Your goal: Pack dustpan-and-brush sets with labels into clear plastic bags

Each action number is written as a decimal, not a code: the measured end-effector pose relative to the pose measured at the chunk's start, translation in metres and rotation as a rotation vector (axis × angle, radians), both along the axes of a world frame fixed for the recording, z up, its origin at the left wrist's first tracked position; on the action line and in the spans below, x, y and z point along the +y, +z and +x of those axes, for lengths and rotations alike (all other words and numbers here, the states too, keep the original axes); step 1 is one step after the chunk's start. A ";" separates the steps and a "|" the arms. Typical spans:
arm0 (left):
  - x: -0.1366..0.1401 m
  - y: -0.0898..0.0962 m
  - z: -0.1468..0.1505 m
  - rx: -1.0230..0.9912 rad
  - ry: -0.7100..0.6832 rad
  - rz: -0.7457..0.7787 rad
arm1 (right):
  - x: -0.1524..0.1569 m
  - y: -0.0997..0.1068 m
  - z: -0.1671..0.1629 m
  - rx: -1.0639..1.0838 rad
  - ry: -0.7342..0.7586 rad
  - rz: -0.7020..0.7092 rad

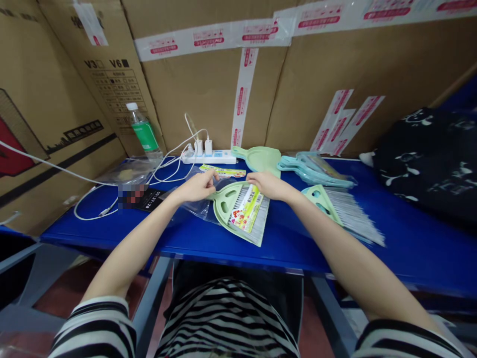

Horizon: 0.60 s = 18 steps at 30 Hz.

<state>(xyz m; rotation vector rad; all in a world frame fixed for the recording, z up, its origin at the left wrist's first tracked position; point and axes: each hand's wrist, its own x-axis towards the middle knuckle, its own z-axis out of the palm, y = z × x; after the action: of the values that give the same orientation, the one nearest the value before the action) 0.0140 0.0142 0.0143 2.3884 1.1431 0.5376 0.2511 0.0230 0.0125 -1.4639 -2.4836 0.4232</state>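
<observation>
A light green dustpan lies in front of me with a grey-bristled hand brush nested in it. A yellow printed label card lies over the bristles. My left hand is closed at the handle end of the set, its fingertips partly hidden. Clear plastic bag film lies beneath that hand. At the far upper edge, my right hand pinches the set near the top of the card; what exactly lies under its fingers is hidden.
Behind stand another green dustpan and bagged blue dustpans. To the right lies a green brush with grey bristles. A label strip, power strip, white cables, water bottle and black timer are at back left. Cardboard walls enclose the blue table.
</observation>
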 end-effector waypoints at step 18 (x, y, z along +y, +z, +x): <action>0.011 0.018 -0.026 0.521 0.650 -0.063 | 0.006 -0.009 -0.002 0.069 -0.005 0.018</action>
<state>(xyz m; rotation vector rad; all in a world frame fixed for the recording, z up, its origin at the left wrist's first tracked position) -0.0120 0.0248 0.0323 2.1208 2.1524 0.0465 0.2489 0.0288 0.0031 -1.4233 -2.4233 0.4413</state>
